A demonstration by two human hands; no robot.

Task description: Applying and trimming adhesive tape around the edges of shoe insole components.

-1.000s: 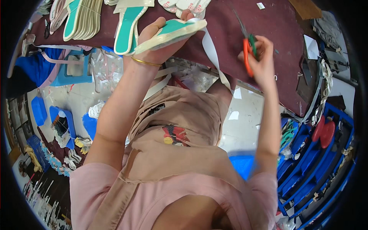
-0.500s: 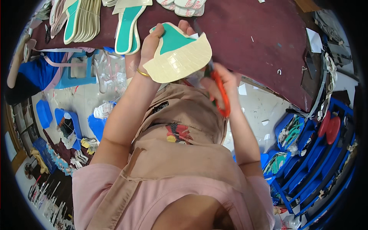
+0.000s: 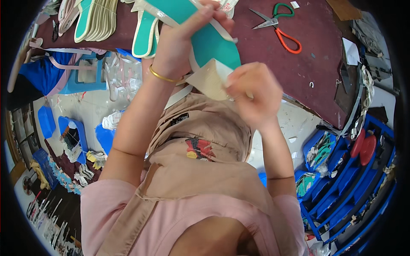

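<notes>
A cream sheet point(image 3: 208, 80) is grasped at its right corner by the fingers of the right hand point(image 3: 255, 94), which is blurred, so the exact grip cannot be told. The green sole-shaped piece point(image 3: 213, 46), edged in cream, is gripped by the left hand point(image 3: 183, 40), its thumb laid over the green face and its fingers curled at the far edge. The piece is held aloft over the near edge of the maroon surface point(image 3: 273, 64), the sheet beside its lower end; whether the two are joined cannot be told. A gold bangle point(image 3: 164, 77) is worn on the left wrist. Beyond the right hand, scissors point(image 3: 273, 23) with one green and one red handle are laid on the surface, blades parted. To the left, a stack of cream-edged pieces point(image 3: 97, 23) is set out, and another green piece point(image 3: 144, 37) is partly hidden by the left hand. Below, a tan apron point(image 3: 200, 179) is worn.
</notes>
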